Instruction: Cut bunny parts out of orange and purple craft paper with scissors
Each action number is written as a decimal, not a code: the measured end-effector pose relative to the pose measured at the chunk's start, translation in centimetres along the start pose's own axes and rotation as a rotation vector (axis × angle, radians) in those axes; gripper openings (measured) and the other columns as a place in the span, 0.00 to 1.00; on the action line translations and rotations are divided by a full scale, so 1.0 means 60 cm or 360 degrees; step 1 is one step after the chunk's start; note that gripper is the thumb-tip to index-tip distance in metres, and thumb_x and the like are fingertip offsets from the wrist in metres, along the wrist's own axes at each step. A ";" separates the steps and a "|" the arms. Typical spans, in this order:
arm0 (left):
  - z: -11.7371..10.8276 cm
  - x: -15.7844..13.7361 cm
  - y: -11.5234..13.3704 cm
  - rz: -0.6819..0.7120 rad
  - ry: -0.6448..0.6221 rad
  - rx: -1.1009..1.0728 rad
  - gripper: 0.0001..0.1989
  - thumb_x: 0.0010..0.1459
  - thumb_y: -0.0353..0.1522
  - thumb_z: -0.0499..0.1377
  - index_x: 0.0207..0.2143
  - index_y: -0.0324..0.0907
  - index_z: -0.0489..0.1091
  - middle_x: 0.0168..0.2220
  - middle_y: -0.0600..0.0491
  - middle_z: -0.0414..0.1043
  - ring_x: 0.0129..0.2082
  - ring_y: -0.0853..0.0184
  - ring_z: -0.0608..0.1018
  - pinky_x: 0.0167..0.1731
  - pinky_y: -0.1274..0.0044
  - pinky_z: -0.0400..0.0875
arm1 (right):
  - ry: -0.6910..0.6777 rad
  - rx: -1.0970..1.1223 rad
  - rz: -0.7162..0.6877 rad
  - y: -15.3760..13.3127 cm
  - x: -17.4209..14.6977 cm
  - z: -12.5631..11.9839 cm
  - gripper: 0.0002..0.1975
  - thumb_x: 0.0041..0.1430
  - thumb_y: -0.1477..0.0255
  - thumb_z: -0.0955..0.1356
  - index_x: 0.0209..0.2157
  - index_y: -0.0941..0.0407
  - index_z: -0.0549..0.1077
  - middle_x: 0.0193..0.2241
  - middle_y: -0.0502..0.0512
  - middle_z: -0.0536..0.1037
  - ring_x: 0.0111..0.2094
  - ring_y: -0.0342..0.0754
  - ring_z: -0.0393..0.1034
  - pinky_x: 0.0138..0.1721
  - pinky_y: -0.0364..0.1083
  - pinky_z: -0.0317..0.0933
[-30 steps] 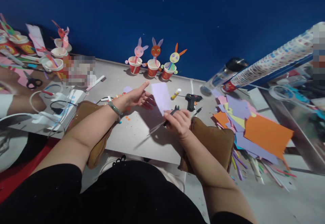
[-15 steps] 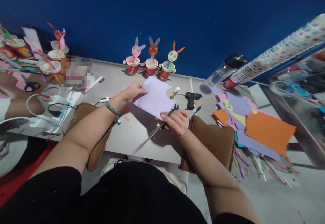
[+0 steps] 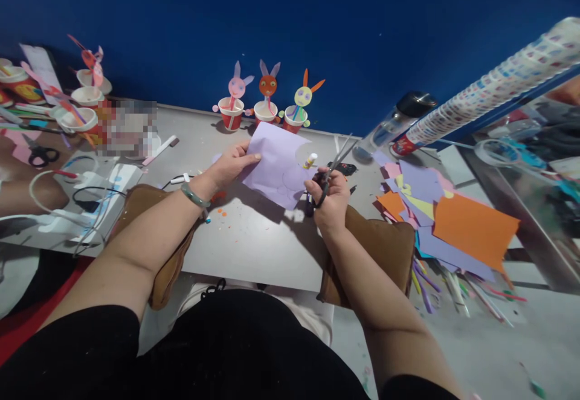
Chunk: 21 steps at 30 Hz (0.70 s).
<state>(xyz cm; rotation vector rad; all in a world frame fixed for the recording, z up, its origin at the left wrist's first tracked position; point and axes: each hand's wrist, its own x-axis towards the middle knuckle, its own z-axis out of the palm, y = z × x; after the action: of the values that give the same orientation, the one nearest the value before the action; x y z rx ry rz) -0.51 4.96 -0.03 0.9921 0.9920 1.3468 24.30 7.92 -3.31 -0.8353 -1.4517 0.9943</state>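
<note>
blue wall (image 3: 181,19) behind pale table (image 3: 254,252)

Dim wall (image 3: 290,25) beyond the paper (image 3: 267,158); soft shadow on the counter (image 3: 254,258) beneath. Right of the paper, stacked cups (image 3: 489,83) look stretched and blurry; left, pixelation hides a patch (image 3: 129,128).

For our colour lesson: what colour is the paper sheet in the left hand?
The paper sheet is pale purple, best seen in the head view.

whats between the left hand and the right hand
The head view shows purple paper there: the left hand grips its left side, the right hand holds scissors near its right edge, and a glue stick shows beyond.
</note>
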 end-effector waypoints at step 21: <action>0.092 -0.057 -0.044 -0.0248 -0.0500 0.0067 0.23 0.45 0.35 0.76 0.43 0.38 0.76 0.39 0.47 0.81 0.38 0.64 0.81 0.41 0.71 0.76 | 0.0208 0.0210 0.0267 -0.018 -0.012 0.017 0.24 0.45 0.60 0.80 0.39 0.52 0.71 0.26 0.43 0.72 0.25 0.40 0.66 0.29 0.42 0.63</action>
<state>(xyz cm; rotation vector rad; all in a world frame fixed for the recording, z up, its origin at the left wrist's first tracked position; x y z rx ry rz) 5.60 1.61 -0.99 1.0960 0.8418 1.0084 23.42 6.73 -2.63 -0.9187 -1.2066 1.1274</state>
